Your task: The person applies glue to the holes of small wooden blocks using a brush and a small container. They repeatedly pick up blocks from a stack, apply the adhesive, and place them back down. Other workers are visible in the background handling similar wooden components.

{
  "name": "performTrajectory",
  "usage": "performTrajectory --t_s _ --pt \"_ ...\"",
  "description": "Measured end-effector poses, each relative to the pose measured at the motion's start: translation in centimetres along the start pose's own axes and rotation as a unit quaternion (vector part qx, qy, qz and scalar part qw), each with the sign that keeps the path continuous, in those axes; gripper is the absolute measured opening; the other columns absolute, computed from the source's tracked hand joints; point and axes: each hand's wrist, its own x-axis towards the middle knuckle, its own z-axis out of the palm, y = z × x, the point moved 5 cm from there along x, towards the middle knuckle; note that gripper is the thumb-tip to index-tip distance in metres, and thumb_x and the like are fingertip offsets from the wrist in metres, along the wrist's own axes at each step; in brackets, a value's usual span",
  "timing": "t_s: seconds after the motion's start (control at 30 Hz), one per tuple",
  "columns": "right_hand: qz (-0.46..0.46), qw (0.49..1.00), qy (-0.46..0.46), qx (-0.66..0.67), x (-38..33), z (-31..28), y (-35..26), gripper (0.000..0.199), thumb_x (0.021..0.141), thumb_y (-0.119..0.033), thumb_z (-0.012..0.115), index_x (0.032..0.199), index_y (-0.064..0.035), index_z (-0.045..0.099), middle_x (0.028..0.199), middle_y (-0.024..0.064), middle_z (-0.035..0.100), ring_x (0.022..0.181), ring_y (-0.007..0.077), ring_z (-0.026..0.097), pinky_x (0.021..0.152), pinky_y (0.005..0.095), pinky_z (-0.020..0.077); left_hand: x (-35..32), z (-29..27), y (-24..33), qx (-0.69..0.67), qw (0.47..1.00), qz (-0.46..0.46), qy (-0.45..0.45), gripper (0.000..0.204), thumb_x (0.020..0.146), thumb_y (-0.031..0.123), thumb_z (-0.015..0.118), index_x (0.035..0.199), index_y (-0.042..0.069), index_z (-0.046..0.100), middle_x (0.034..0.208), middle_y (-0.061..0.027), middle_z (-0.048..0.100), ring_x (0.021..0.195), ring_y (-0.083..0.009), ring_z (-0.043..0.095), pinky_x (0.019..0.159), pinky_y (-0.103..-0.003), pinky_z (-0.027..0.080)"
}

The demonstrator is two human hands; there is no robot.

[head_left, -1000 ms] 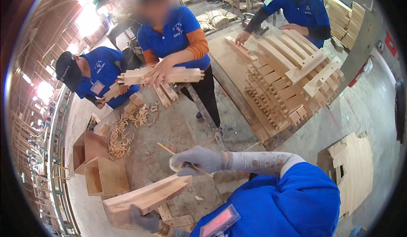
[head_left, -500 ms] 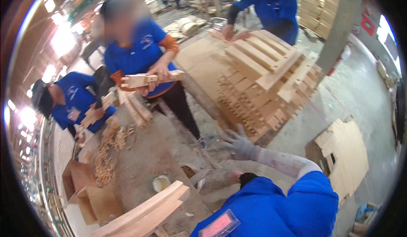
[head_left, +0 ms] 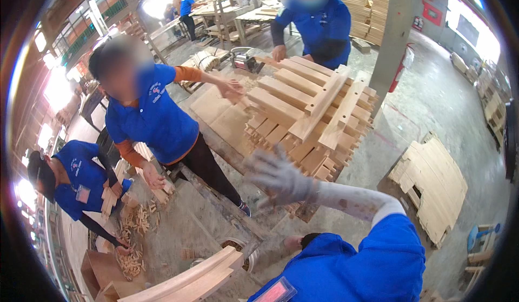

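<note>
My right hand (head_left: 281, 180), in a grey glove, is raised with its fingers spread and nothing in it, at the near edge of a stack of pale wooden parts (head_left: 300, 101). Several lengths in that stack have drilled holes. Curved wooden pieces (head_left: 194, 277) lie side by side across the lower left, with their ends toward the middle. My left hand (head_left: 147, 284) is almost wholly hidden behind them; only a bit of grey glove shows at their upper edge, closed on them.
Across the bench, a co-worker (head_left: 154, 104) in blue holds both bare hands out. Another (head_left: 89, 175) bends over small wooden pegs (head_left: 132, 261) beside a cardboard box (head_left: 102, 272). A third (head_left: 313, 23) stands behind the stack. Wooden panels (head_left: 430, 186) lie on the floor at right.
The view has shifted. My right hand stays raised and spread. The co-worker across the bench has let go of a slotted wooden piece and spread both hands; the bending co-worker reaches into the pegs.
</note>
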Motion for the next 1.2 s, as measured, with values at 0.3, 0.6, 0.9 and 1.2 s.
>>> performTrajectory --t_s 0.3,0.6,0.9,1.2 --pt "-0.063 0.948 0.201 0.239 3.9 -8.3 -4.4 0.1 0.065 -0.054 0.078 0.138 -0.0023 0.033 0.143 0.0238 0.031 0.132 0.036 0.032 0.106 0.0476 0.027 2.4 2.1 3.7 -0.056 0.998 0.025 -0.008 0.041 0.084 0.035 0.068 0.099 -0.002 0.06 0.093 -0.0183 0.064 0.085 -0.0307 0.063 0.076 -0.041 0.053" --pt "-0.094 0.877 -0.158 0.444 4.1 10.7 -12.4 0.105 0.059 -0.055 0.079 0.138 -0.0047 0.032 0.142 0.0203 0.035 0.126 0.0386 0.039 0.102 0.0489 0.0312 5.1 3.4 7.1 -0.062 0.995 0.073 0.041 0.039 0.084 0.033 0.067 0.099 -0.002 0.06 0.092 -0.0188 0.064 0.085 -0.0298 0.063 0.075 -0.041 0.053" --pt "-0.047 0.974 0.034 0.218 3.1 4.2 -2.8 0.082 0.065 -0.052 0.075 0.127 -0.0081 0.045 0.136 0.0182 0.043 0.121 0.0384 0.042 0.1 0.0497 0.0314 3.7 2.7 2.6 -0.214 0.967 -0.136 -0.023 0.045 0.088 0.035 0.058 0.106 -0.006 0.059 0.103 -0.0226 0.06 0.093 -0.0317 0.06 0.081 -0.044 0.05" --pt "-0.057 0.935 -0.04 0.347 3.9 4.7 -4.2 0.097 0.06 -0.049 0.08 0.135 -0.0056 0.036 0.139 0.0198 0.039 0.118 0.0387 0.045 0.101 0.05 0.0297 3.5 5.6 3.0 -0.203 0.961 -0.181 -0.046 0.037 0.094 0.024 0.047 0.124 0.001 0.049 0.121 -0.0188 0.054 0.107 -0.03 0.056 0.09 -0.046 0.05"
